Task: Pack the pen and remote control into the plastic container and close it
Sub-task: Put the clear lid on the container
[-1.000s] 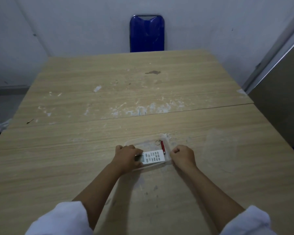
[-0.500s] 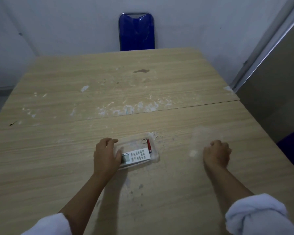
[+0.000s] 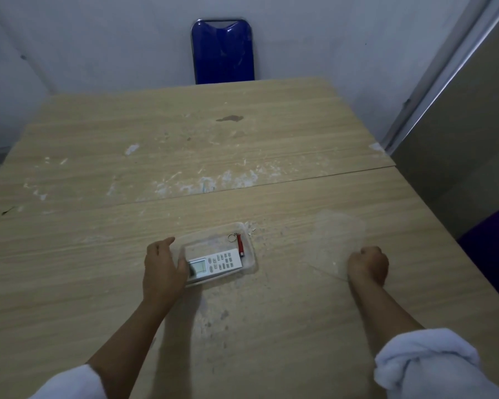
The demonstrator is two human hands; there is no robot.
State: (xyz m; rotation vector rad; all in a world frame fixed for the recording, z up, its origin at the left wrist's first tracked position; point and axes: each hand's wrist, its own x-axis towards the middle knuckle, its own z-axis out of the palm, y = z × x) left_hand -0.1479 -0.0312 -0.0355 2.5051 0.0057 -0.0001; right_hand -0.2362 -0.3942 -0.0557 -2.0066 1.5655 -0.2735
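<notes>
A clear plastic container [image 3: 249, 240] sits open on the wooden table [image 3: 98, 283] in front of me. Inside it lie a white remote control [image 3: 216, 262] with its screen to the left, and a small red pen [image 3: 240, 248] with a key ring at the right end. My left hand [image 3: 162, 269] grips the container's left end, fingers curled over the rim. My right hand [image 3: 368, 264] is a closed fist to the right, apart from the container, holding the near edge of a faint transparent lid [image 3: 339, 240].
A blue chair [image 3: 223, 51] stands behind the far edge of the table. A grey panel [image 3: 458, 139] borders the table on the right. White scuffs and a dark stain mark the tabletop, and a seam crosses its middle.
My right hand left the container's right end and moved right to the transparent lid. My left hand stayed on the container's left end.
</notes>
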